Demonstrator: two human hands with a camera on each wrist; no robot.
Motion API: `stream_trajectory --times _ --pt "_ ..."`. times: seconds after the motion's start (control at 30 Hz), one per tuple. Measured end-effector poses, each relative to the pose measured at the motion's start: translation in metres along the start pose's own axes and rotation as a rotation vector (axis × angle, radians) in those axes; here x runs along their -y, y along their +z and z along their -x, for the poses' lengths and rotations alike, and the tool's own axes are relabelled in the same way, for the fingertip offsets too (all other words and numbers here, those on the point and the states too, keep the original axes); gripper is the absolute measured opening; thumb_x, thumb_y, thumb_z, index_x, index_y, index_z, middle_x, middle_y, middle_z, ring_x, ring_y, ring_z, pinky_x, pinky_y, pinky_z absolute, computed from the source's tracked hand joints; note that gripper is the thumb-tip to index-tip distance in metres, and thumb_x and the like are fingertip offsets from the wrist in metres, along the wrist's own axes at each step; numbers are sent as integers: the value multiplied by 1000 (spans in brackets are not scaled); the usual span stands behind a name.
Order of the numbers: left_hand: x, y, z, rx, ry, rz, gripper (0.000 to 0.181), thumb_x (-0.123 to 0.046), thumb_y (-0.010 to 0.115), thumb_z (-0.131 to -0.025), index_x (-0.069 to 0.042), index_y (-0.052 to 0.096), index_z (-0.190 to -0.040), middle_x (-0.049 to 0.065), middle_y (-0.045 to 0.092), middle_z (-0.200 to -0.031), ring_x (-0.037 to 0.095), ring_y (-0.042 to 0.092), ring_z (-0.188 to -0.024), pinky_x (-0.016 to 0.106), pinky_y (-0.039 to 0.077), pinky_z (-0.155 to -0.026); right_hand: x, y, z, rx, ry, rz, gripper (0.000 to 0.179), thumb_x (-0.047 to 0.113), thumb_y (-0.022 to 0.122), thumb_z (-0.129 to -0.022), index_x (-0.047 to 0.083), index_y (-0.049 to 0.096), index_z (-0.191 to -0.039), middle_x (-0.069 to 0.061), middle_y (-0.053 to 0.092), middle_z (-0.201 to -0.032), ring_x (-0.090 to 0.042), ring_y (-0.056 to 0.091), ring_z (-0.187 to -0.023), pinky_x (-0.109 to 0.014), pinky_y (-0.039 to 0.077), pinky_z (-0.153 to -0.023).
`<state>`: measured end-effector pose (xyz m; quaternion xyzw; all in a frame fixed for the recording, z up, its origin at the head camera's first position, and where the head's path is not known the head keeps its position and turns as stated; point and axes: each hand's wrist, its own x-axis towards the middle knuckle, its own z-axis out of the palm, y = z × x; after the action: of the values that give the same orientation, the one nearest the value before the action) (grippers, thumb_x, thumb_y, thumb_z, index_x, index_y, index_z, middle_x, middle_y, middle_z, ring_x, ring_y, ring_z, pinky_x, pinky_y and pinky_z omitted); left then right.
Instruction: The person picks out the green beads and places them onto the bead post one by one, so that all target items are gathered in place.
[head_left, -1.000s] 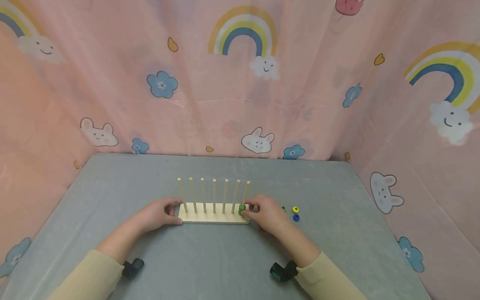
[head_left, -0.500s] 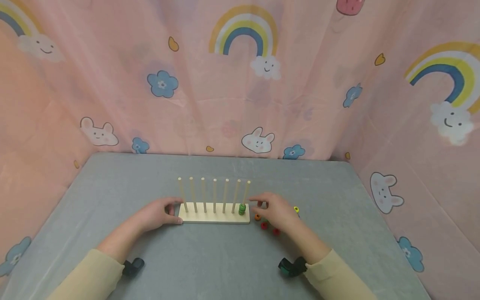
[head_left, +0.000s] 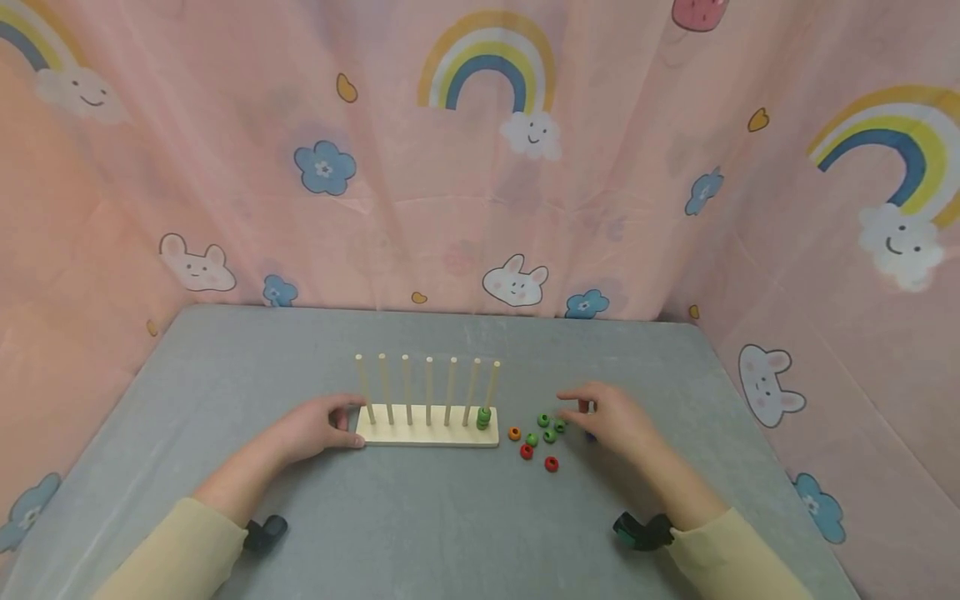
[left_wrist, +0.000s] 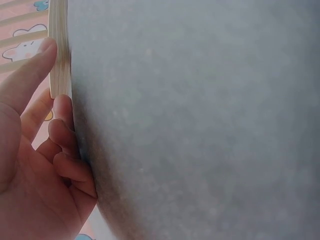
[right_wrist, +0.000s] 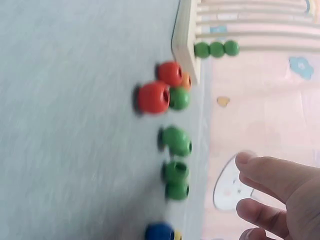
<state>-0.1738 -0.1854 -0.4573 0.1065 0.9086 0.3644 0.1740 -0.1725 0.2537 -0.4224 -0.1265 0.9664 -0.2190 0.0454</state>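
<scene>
A pale wooden peg board (head_left: pixel 427 433) with a row of several upright pegs rests on the grey table. Three green beads (right_wrist: pixel 216 49) are stacked at the foot of its rightmost peg. My left hand (head_left: pixel 315 427) grips the board's left end, with the thumb (left_wrist: pixel 42 60) on the front edge and fingers around the end. My right hand (head_left: pixel 611 421) hovers right of the board, holding nothing, thumb and index finger apart. Near its fingertips lie loose green beads (head_left: pixel 550 436). A blue bead (right_wrist: pixel 159 233) is mostly hidden beneath it in the head view.
Two red beads (head_left: pixel 552 464) and an orange bead (head_left: pixel 514 433) lie off the board's right end. Part of a yellow bead (right_wrist: pixel 178 235) shows beside the blue one. A pink patterned curtain (head_left: pixel 450 208) borders the table's back and sides.
My right hand has let go of the green bead on the rightmost peg and moved right, uncovering the loose beads. The left hand keeps its grip on the board.
</scene>
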Motion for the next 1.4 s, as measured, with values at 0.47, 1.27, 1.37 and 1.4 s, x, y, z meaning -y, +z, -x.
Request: stream_trajectory --times 0.47,1.27,1.37,1.4 --pt "1 -1 -1 5 11 -2 63 -28 84 -79 -4 59 -133 1 52 -78 16 47 -70 34 37 -65 -18 0 -3 103 66 145 30 25 75 -89 16 75 -117 3 54 -75 -14 48 -67 -31 40 -58" --pt "0 -1 -2 4 -6 -7 65 -28 85 -78 -4 58 -134 1 52 -79 16 47 -70 34 37 -65 -16 4 -11 104 50 193 26 22 73 -90 14 75 -115 3 56 -73 -12 49 -62 -31 39 -56" --pt "2 -1 -3 3 -5 -12 66 -28 85 -79 -4 58 -134 1 52 -79 17 47 -70 34 37 -65 -14 0 -11 97 31 205 27 22 73 -90 13 75 -116 3 54 -73 -12 47 -63 -30 37 -55" --pt "2 -1 -3 3 -8 -13 65 -28 85 -79 -4 58 -134 1 52 -79 16 47 -71 33 37 -64 -13 -1 -11 94 26 203 28 22 73 -90 13 75 -116 3 54 -73 -12 47 -63 -30 37 -55"
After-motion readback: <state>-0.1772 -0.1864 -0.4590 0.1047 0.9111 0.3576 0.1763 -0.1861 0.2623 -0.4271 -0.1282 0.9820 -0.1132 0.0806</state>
